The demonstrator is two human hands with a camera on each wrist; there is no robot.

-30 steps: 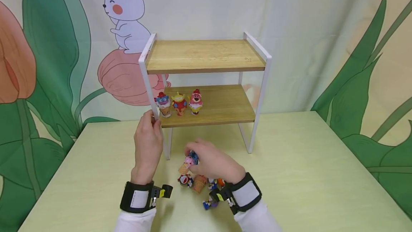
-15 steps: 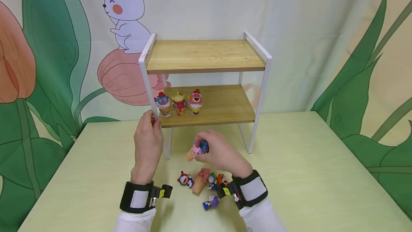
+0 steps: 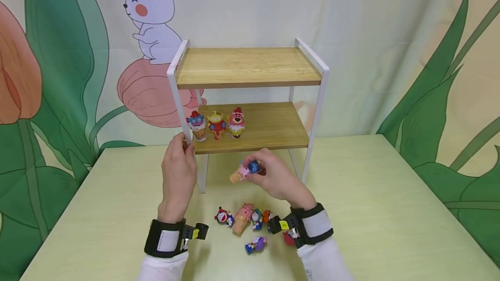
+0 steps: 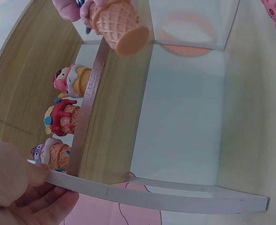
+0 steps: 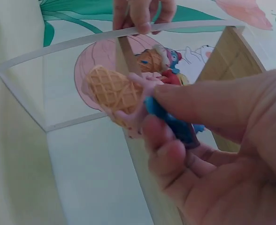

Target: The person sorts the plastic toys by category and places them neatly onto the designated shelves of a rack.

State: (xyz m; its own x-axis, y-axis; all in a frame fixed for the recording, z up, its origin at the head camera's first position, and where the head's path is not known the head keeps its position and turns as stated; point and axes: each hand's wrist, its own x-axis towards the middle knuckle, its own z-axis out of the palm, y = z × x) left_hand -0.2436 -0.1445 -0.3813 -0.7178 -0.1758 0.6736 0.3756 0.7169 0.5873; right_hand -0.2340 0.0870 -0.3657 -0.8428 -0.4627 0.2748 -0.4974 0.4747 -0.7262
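Observation:
In the head view my left hand (image 3: 177, 177) grips the left white post of a two-tier wooden shelf rack (image 3: 273, 127). Thumb and fingers sit on either side of that post in the left wrist view. My right hand (image 3: 277, 179) pinches an ice-cream-cone figurine (image 3: 240, 173) by its blue head, in front of and below the lower shelf board. Its waffle cone (image 5: 112, 91) points left, with pink icing between cone and head. Three similar figurines stand in a row at the lower board's left: a blue-faced one (image 3: 198, 127), a yellow-and-red one (image 3: 217, 125) and a pink bear (image 3: 236, 124).
On the table (image 3: 371, 194) below lie several more figurines, among them a red-and-white one (image 3: 224, 217), a pink cone figurine (image 3: 243, 219) and a purple-and-blue one (image 3: 256, 244). A red piece (image 3: 288, 238) shows beside the right wrist strap. A printed curtain (image 3: 351, 55) hangs behind.
My right hand has lifted the ice-cream-cone figurine off the table, up and to the right towards the lower board, tipping it nearer to level. My left hand stays on the post.

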